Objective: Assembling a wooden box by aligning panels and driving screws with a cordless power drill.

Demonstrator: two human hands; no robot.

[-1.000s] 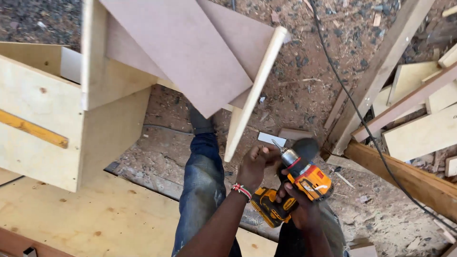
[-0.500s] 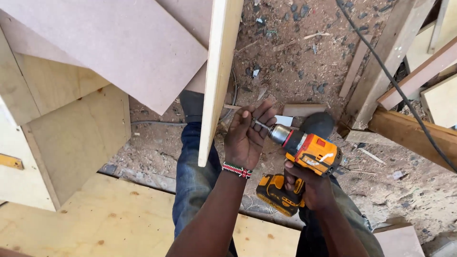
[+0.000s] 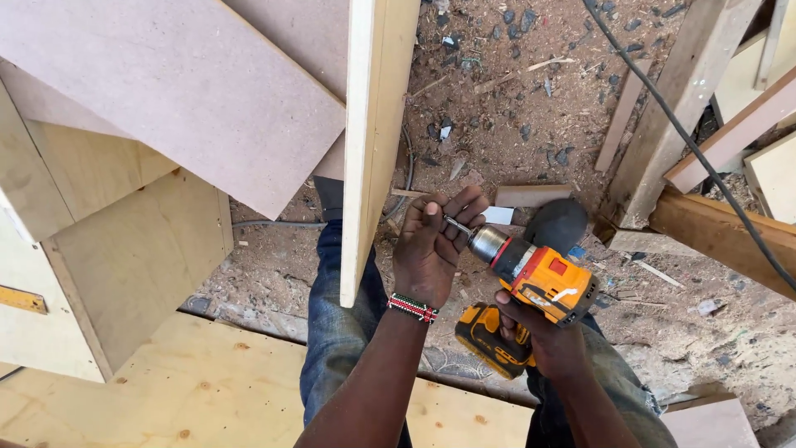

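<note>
While the right hand grips an orange drill, left hand fingers pinch its bit beside an upright plywood board.

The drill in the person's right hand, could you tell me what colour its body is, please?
Orange and black drill, seen in the head view, held by the right hand.

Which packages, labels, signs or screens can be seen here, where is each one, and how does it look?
Label plate: on top of the orange cordless drill held in the right hand; small red rectangle.
White mark: on the drill's orange side; thin curved stripe.
No packages, signs or screens are in view.
</note>
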